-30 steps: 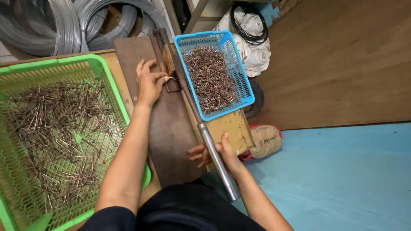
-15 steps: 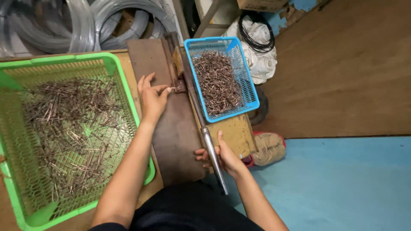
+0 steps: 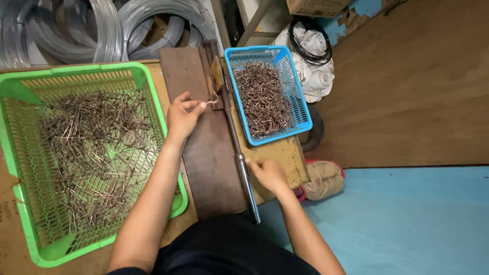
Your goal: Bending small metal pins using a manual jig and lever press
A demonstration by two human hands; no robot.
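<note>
The left hand [image 3: 182,116] rests on the dark metal plate [image 3: 209,153] of a bench tool, its thumb and forefinger pinched on a small bent wire piece [image 3: 213,100]. The piece sticks out past the fingertips toward the tool's long lever [image 3: 237,147], just at the hinge end, touching or nearly touching it; which one is too fine to tell. The right hand [image 3: 267,174] sits at the lower stretch of that lever, beside its shiny handle, fingers curled; whether they close on the handle I cannot tell. A blue basket [image 3: 301,109] of bent wire pieces stands just right of the lever. A green basket [image 3: 153,97] of straight wire lengths lies left of the plate. Coils of grey wire [image 3: 102,25] lie beyond.
</note>
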